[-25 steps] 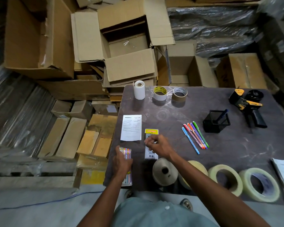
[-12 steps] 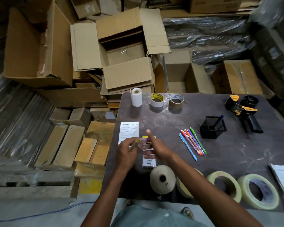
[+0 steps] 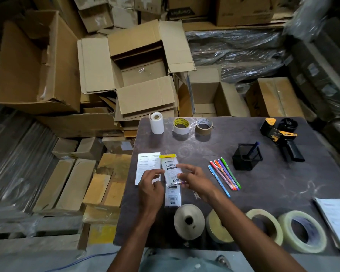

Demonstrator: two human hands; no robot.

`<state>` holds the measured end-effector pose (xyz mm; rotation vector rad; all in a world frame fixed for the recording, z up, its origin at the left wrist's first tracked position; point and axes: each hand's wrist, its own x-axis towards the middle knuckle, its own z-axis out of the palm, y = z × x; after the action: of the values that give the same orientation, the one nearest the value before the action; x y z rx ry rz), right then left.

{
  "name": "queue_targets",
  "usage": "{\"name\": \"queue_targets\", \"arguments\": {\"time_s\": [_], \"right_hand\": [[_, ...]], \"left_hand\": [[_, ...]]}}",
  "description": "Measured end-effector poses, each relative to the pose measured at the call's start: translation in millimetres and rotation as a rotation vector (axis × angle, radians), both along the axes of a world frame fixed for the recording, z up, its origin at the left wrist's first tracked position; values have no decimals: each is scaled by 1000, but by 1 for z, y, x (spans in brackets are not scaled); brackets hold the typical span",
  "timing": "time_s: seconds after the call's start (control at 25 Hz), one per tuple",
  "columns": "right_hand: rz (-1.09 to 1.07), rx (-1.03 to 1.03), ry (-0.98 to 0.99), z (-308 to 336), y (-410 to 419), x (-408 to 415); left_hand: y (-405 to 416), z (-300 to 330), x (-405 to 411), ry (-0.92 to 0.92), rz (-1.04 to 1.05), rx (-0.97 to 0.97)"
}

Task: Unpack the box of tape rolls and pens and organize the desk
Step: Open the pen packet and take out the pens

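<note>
A clear pen pack with a yellow header (image 3: 169,167) is held just above the dark table (image 3: 273,185). My left hand (image 3: 151,186) pinches its left edge and my right hand (image 3: 193,178) pinches its right edge. Under it a second flat pack with a barcode (image 3: 173,200) lies on the table. Several loose coloured pens (image 3: 225,176) lie side by side to the right. A black mesh pen holder (image 3: 246,159) holds one blue pen. Several tape rolls line the front edge, among them a clear roll (image 3: 302,231) and a cream roll (image 3: 188,221).
A white paper roll (image 3: 156,123), a yellow-printed tape roll (image 3: 181,126) and a brown tape roll (image 3: 204,127) stand at the far edge. A tape dispenser (image 3: 281,136) lies far right, a printed sheet (image 3: 146,165) left, papers (image 3: 336,218) right. An open cardboard box (image 3: 145,73) sits behind.
My left hand lifted the pen pack from the table's front left corner and brought it to the middle. My right hand left the flat pack and took the lifted pack's other edge.
</note>
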<state>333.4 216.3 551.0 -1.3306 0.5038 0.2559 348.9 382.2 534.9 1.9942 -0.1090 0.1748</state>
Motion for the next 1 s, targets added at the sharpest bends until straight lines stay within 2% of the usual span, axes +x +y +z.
{"name": "queue_targets", "arguments": {"time_s": [0.12,0.2,0.28,0.44,0.56,0.88,1.0], "right_hand": [[75,-64,-102,3,-5,-5],[115,-116,-142,7,-8,-9],[127,-144,-181,12,-10,-14],[71,-228,-249,9,-12,-20],[105,-319,-273,8,-15,-28],[58,-299,-254,7,-33,-38],[29,-358,-241,5,-40,-40]], "left_hand": [[-12,2,4,512,114,-421],[-20,9,2,674,61,-596],[-23,15,-5,686,2,-654],[-26,15,-7,674,16,-674],[-30,20,-7,641,-8,-691],[-36,21,-10,637,-73,-666],[-41,25,-6,643,-89,-650]]}}
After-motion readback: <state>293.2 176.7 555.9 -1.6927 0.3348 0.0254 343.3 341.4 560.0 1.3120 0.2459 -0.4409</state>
